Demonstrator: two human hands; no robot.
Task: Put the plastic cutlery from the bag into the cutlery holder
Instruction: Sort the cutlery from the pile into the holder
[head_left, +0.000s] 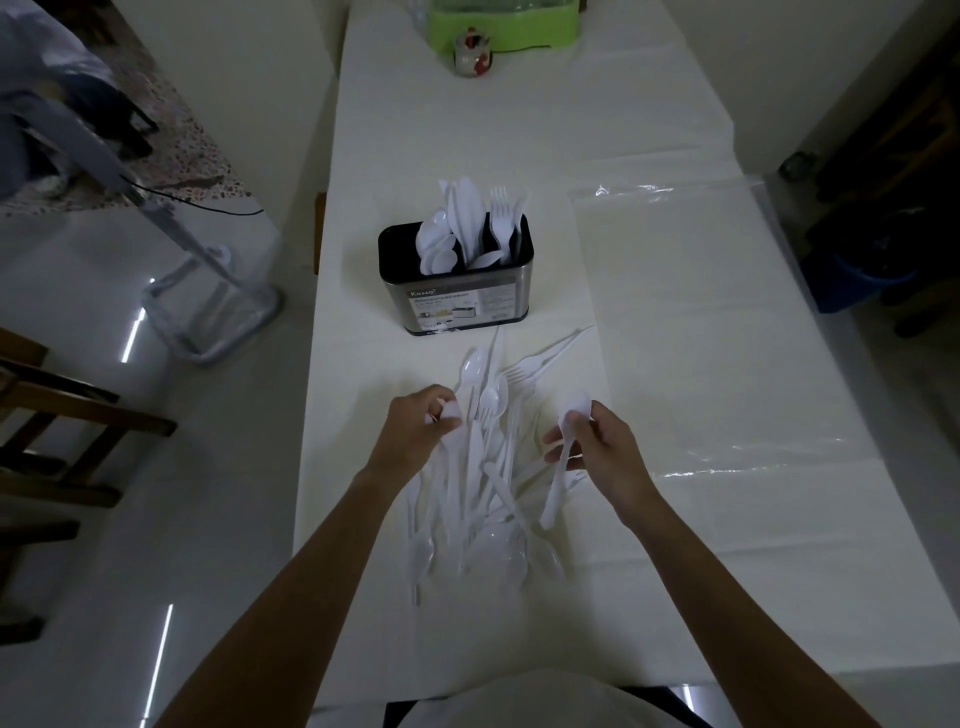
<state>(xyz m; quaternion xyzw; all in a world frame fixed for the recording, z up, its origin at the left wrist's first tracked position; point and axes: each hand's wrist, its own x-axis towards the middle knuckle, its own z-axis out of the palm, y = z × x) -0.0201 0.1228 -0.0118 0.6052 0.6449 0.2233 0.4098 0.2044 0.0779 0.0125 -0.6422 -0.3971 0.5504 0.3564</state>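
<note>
1. Oval black-and-steel cutlery holder: stands upright on the white-covered surface. White plastic spoons stand toward its left, knives in the middle and forks toward its right.
2. Loose pile of white plastic cutlery: spoons, forks and knives lie crossed on the surface, just on the person's side of the holder.
3. Left hand: at the pile's left edge, nearer the person than the holder. Its fingers are curled onto a white plastic piece whose kind cannot be told.
4. Right hand: right of the pile. Its fingers and thumb pinch a white plastic spoon below its bowl, with the bowl pointing toward the holder.
5. Clear flat plastic bag: lies on the surface, right of the holder.
6. Green plastic rack and small ceramic jar: well beyond the holder, at the far end of the surface.
</note>
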